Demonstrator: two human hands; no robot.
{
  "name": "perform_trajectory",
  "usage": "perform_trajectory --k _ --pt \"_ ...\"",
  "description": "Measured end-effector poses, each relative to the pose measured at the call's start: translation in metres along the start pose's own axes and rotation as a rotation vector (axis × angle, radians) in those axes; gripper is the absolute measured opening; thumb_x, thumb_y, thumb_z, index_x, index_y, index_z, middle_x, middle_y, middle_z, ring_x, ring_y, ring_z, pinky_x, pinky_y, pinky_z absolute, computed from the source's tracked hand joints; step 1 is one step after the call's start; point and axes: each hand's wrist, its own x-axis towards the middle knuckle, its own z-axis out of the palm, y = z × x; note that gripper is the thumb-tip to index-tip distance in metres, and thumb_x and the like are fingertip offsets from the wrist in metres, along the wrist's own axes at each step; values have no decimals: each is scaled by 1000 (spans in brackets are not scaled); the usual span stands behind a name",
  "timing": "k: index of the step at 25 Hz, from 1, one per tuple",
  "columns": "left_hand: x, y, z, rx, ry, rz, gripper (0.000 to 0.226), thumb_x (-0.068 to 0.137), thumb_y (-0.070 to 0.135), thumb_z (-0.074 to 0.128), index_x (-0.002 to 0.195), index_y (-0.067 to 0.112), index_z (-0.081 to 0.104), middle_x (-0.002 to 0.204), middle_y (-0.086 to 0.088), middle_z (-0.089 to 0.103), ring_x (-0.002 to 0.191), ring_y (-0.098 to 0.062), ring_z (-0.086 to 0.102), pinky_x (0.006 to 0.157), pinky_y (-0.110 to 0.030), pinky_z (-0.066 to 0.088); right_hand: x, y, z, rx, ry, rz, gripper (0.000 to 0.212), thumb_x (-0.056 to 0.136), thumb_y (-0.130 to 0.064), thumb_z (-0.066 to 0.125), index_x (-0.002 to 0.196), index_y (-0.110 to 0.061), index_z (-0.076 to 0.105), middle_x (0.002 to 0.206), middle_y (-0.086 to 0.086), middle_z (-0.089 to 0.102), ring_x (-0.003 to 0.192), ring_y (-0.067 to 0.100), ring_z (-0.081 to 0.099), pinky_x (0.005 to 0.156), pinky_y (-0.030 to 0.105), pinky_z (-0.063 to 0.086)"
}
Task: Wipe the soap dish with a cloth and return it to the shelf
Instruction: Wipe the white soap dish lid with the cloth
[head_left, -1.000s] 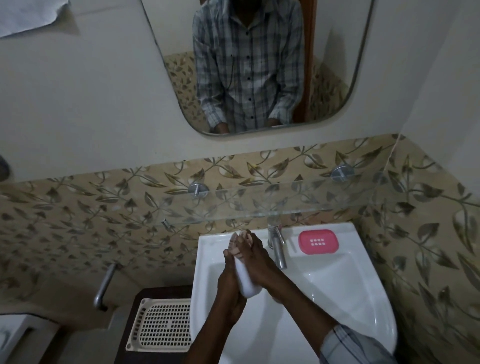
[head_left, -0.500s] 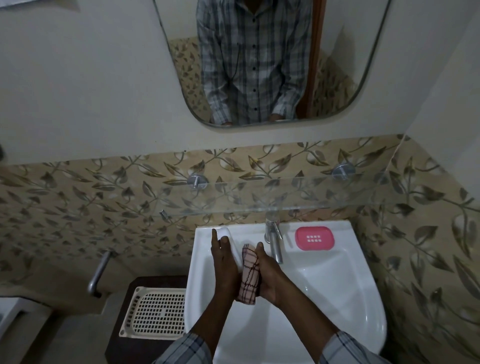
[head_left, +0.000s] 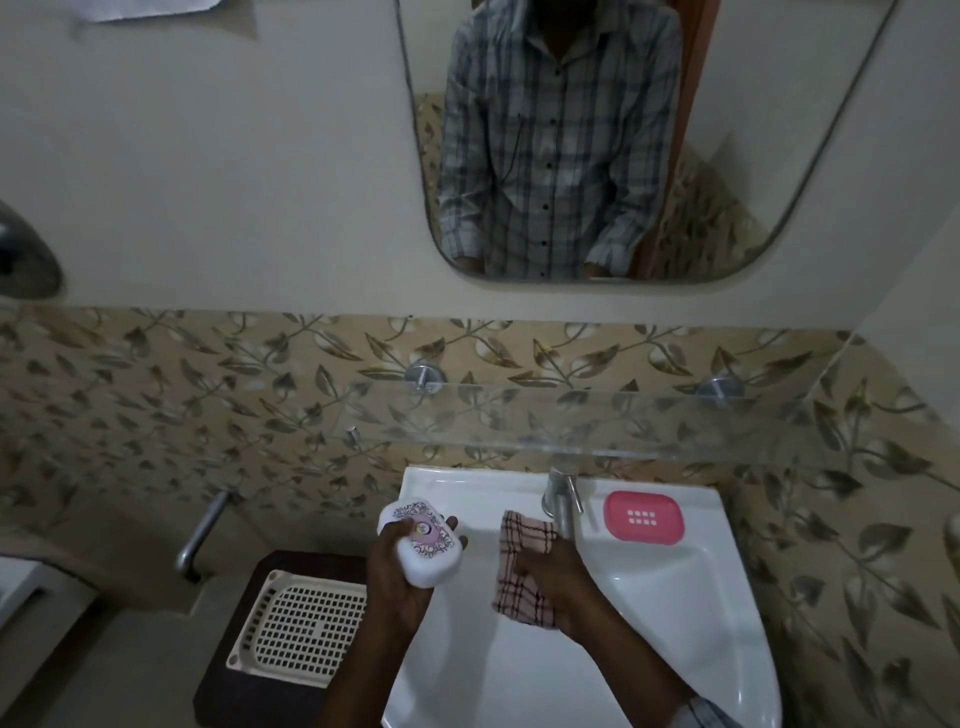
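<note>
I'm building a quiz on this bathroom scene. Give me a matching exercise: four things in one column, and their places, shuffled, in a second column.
Things:
1. white soap dish
2. checked cloth
3. pink tray
4. cream slotted tray

Places:
A. resting on the sink rim, right of the tap
B. held in the left hand
C. on the dark stand left of the sink
D. held in the right hand

Pairs: 1-B, 2-D, 3-A, 4-C
</note>
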Motion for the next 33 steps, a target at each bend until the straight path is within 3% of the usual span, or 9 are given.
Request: perform_trajectory --k 4,8,12,17,20,22,27,30,33 --pt "0 1 -28 -57 -40 -86 67 74 8 49 139 -8 45 124 -28 58 109 -38 59 119 -51 28 33 -23 17 -404 86 -62 36 77 2 67 113 3 65 105 20 72 92 33 71 78 43 62" --pt "-1 2 -55 -151 -29 -94 53 78 8 46 127 -9 54 124 -31 59 109 -39 60 112 -52 35 60 -40 45 -946 225 -627 45 87 -1 51 131 -11 56 123 15 67 112 32 63 85 31 55" --pt "-10 -3 -64 -149 -1 -52 45 76 7 51 118 -5 58 105 -28 63 99 -41 60 110 -60 36 96 -10 50 -1539 61 -594 78 98 -47 44 155 -5 12 161 17 18 149 32 16 121 50 10" --pt "-6 -10 -48 -67 29 -76 43 83 0 54 126 -3 57 107 -23 66 99 -35 63 103 -50 47 91 -22 52 -1320 -164 -463 79 102 -51 28 154 -1 -2 163 18 -8 152 30 -6 123 42 -2" --pt "-9 -21 -26 -54 -40 -76 35 93 6 52 127 3 58 114 -22 70 102 -34 68 89 -50 56 48 -43 37 -653 -226 -448 48 104 -21 47 147 -2 38 154 15 37 144 26 33 119 38 27" --pt "-13 -33 -10 -26 -85 -114 43 94 15 53 134 1 53 127 -23 64 115 -37 61 103 -55 45 11 -39 23 -442 -182 -462 37 89 -38 62 122 -22 62 125 -8 65 118 13 59 99 29 47" --pt "-4 -61 37 264 -87 -16 45 102 19 46 142 -1 46 140 -25 54 131 -39 51 114 -55 36 -31 -17 -10 -379 43 -570 41 72 -20 84 100 -41 63 99 -21 70 91 2 68 73 10 50" --pt "-10 -75 52 605 -151 96 46 91 41 65 131 19 58 118 -11 73 106 -25 71 87 -46 60 -35 -11 -16 -421 273 -610 47 73 -15 81 115 -25 63 106 -7 61 99 12 62 76 8 46" --pt "-10 -80 50 676 -194 83 56 81 41 76 125 10 60 99 -11 77 86 -24 75 66 -36 60 -43 -3 -18 -497 117 -797 45 84 -25 72 126 -29 56 121 -11 55 111 5 59 85 11 50"
